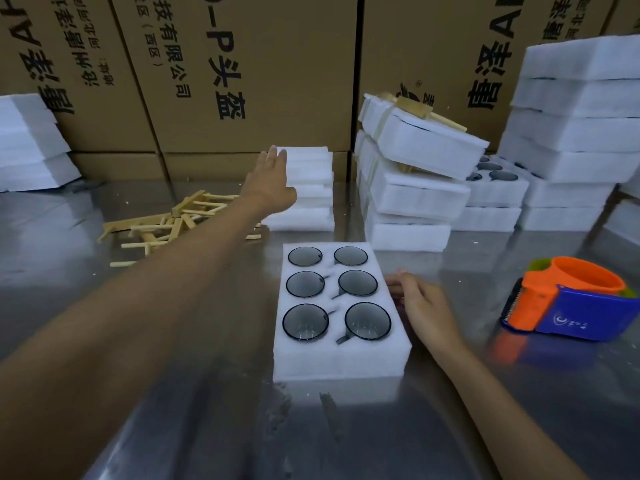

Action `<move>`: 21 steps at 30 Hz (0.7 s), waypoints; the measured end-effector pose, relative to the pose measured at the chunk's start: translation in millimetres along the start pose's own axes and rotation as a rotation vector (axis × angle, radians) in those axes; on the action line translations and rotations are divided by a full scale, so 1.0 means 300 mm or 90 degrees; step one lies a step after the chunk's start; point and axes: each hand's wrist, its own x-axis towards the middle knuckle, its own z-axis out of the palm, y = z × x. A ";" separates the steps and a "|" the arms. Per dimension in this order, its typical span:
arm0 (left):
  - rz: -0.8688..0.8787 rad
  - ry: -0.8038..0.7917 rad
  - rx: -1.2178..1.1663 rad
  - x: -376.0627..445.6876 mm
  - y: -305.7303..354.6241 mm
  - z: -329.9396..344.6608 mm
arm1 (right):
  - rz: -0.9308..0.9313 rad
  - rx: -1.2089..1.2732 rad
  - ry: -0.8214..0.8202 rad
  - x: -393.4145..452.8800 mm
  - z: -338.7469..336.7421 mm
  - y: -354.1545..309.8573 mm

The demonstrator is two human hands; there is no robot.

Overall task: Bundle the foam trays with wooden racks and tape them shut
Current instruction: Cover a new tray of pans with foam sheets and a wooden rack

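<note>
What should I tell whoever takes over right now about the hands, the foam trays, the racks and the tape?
Left hand: open, stretched out onto the stack of plain white foam slabs at the back of the steel table.
Right hand: fingers at the right edge of the white foam tray holding six dark glass cups; grip unclear.
Pale wooden racks lie piled loose to the left.
The orange and blue tape dispenser sits untouched on the right.
Done: taped foam bundles with racks are stacked behind.
Left: cover this tray, add a rack, tape it shut.
</note>
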 end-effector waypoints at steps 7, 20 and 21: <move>0.016 0.151 0.137 0.028 0.007 0.064 | -0.004 0.031 0.057 0.033 -0.014 0.025; 0.077 0.116 0.156 -0.155 0.028 -0.005 | 0.016 0.000 0.044 -0.015 -0.006 -0.013; 0.055 0.085 0.177 -0.140 0.025 -0.003 | 0.015 0.002 0.046 -0.013 -0.007 -0.012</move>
